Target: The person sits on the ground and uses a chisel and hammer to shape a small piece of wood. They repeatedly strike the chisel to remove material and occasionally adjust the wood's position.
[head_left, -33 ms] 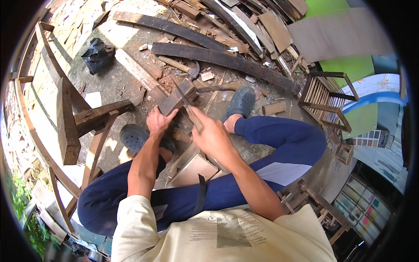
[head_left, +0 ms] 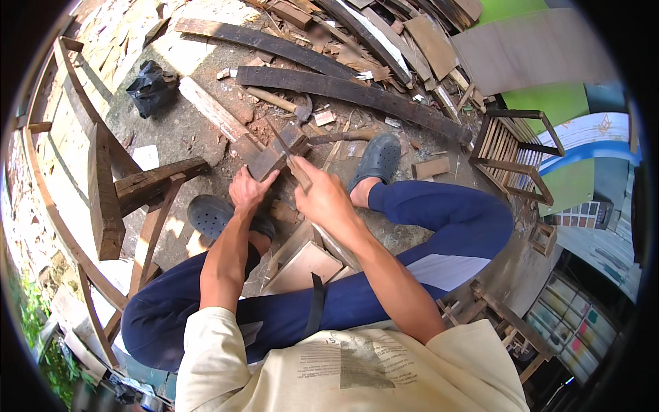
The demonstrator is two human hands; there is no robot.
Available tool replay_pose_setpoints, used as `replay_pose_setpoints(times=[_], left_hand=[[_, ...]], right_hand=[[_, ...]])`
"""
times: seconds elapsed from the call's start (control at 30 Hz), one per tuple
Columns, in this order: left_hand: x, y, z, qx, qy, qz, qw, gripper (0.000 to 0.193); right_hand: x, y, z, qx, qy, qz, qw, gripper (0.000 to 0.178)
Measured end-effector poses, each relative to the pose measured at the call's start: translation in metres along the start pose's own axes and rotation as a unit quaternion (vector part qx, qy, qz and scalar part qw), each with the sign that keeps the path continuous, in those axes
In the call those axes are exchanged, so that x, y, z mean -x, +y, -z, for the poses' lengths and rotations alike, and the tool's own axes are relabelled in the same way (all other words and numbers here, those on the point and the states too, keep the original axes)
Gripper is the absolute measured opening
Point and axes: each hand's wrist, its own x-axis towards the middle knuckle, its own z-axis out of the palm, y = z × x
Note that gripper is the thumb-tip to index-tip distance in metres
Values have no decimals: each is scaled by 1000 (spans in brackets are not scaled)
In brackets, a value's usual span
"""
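Note:
My right hand [head_left: 324,202] is closed round the wooden handle of a narrow-bladed tool [head_left: 301,174], which looks like a handsaw seen edge-on. Its thin dark blade slants away to the left across a brown wooden block [head_left: 266,163]. At the block's near end, my left hand [head_left: 247,190] grips it, the thumb along its near edge and the fingers on the left side. Under the block lies a longer pale-faced wooden plank [head_left: 216,111] pointing away to the left. The blade's teeth and its contact with the wood cannot be made out.
Beyond the block lie a hammer [head_left: 292,105], a curved dark beam [head_left: 357,97] and a scrap heap [head_left: 357,55]. A black plastic bag [head_left: 151,89] sits at far left, near a wooden frame [head_left: 106,192]. A slatted wooden piece [head_left: 516,152] stands at right; board offcuts [head_left: 303,266] lie between my legs.
My right hand has slid forward and slightly left with the saw-like tool, bringing its handle closer to the block. My left hand and the block have barely moved.

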Motion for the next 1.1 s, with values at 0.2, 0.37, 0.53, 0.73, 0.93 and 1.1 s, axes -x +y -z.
replay_pose_setpoints(times=[0.2,0.37,0.53,0.73,0.93,1.1], left_hand=[[-5,-9,-1,-13,18,8,1000,113],[-12,3,4,-13,-14,14,1000,115],[-6,-12,-5,-20,39,12,999,109],[-8,11,2,-3,5,11,1000,108],[-10,-4,2,-31,6,35,999,107],[-5,-1,-9,-13,30,0,999,108]], right_hand=[[89,-8,34,7,1,46,999,69],[-6,2,5,10,-30,-21,999,69],[86,-14,41,8,-30,55,998,74],[-36,26,-8,7,0,2,1000,73],[88,-6,51,-24,34,99,994,65],[-46,15,-1,-18,2,-33,999,61]])
